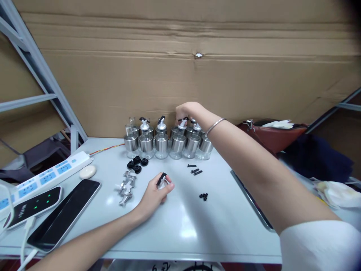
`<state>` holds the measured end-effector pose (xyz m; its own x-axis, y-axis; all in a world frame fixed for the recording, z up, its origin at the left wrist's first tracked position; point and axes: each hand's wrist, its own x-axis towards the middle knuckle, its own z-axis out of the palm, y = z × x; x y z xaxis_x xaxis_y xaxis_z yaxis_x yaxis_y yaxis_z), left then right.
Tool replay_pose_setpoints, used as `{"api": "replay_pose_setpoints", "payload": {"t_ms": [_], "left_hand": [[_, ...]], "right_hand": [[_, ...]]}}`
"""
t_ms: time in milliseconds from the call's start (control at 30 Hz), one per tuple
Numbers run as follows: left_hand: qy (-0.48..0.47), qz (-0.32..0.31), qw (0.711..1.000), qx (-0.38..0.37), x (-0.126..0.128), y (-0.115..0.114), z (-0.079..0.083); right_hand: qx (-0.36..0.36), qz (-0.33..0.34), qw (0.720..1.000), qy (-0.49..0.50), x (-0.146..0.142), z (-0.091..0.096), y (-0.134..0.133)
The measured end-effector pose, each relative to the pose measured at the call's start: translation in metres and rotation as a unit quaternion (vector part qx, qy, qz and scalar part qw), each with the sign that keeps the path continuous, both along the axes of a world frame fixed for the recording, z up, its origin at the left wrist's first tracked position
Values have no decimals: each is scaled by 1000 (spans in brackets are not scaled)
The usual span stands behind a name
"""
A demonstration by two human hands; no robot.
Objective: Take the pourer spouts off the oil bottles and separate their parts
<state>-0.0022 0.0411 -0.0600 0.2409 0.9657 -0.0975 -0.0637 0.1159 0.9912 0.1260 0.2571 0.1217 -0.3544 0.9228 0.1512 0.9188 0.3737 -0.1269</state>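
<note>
Right hand (187, 111): upper centre of frame, fingertips closed in a pinch on the pourer (183, 122) of one bottle (178, 144) among the bottles (146, 145). Left hand (153, 195): lower centre, resting on the table (225, 226), closed round a loose pourer (163, 180). Beside it: metal spouts (126, 186) and black rings (137, 164) to the left, black pegs (194, 171) to the right. Handling note: the bottles stand touching, so a straight-down grip with the wrist kept high seems best to spare the neighbours.
</note>
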Motion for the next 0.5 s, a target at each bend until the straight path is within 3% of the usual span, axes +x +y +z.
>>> {"api": "replay_pose_setpoints", "payload": {"t_ms": [100,200,367,467,500], "left_hand": [[15,6,1000,13,-1,-1,0],[32,17,999,29,-2,-3,1],[-10,37,997,60,-1,-4,1],[-4,50,995,81,-2,-2,2],[4,51,995,87,-2,-2,3]], "right_hand": [[-84,-50,993,-72,-1,1,2],[-78,-55,988,-122,6,19,-3],[131,-38,990,-27,33,63,-43],[255,-52,963,62,44,65,-80],[316,-37,934,160,44,61,-92]]}}
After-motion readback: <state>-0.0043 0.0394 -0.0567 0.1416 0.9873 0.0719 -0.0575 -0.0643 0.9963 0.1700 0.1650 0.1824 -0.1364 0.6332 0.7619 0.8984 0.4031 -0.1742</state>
